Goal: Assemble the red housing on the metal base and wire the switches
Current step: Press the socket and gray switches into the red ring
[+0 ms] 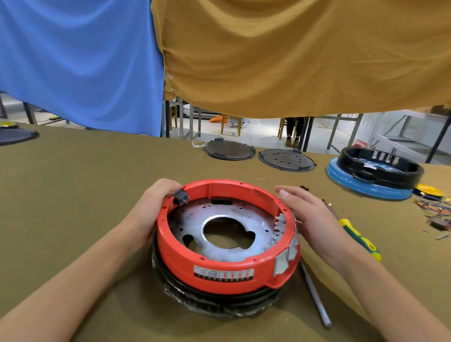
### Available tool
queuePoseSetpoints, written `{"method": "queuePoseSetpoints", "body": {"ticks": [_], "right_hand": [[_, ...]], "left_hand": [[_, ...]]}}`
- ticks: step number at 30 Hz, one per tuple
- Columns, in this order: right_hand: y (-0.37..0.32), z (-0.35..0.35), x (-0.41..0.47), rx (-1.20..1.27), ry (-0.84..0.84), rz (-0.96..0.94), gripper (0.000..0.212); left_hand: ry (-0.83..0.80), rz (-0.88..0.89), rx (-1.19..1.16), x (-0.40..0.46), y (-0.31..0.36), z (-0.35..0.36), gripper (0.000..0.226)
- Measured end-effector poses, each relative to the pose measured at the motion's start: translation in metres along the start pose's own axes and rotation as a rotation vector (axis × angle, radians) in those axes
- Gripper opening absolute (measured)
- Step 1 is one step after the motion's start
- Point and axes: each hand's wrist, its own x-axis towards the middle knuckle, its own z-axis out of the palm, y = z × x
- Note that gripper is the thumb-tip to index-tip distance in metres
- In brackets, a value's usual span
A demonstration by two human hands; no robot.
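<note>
The red ring-shaped housing (222,270) sits over the round metal base plate (223,219), which has a large centre hole. Beneath them lies a black ring wrapped in clear plastic (208,301). A black switch (181,196) with metal pins is set in the housing's left wall. My left hand (154,205) curls around the housing's left side, just outside that switch. My right hand (309,220) lies with fingers fairly straight against the housing's right rim. A row of metal terminals (277,229) lines the inner right wall.
A green-and-yellow screwdriver (359,239) and a grey metal rod (316,294) lie to the right. Loose wires and switches (447,218) are scattered far right. A black housing on a blue base (375,172) and two dark round plates (258,153) sit at the back.
</note>
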Motion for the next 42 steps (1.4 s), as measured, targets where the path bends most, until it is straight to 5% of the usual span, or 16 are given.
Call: {"method": "queuePoseSetpoints", "body": {"ticks": [6, 14, 20, 42], "right_hand": [[0.002, 0.003, -0.001, -0.136, 0.129, -0.054, 0.016], [-0.003, -0.002, 0.0, 0.05, 0.195, -0.026, 0.022], [-0.001, 0.007, -0.005, -0.199, 0.056, -0.031, 0.019], [-0.003, 0.012, -0.009, -0.157, 0.029, 0.004, 0.02]], "left_hand": [[-0.032, 0.024, 0.14, 0.005, 0.002, -0.006, 0.022], [-0.138, 0.029, 0.151, 0.011, 0.005, -0.015, 0.033], [-0.142, 0.028, 0.181, 0.013, 0.0, -0.013, 0.039], [-0.12, -0.04, 0.14, 0.017, 0.003, -0.01, 0.032]]}}
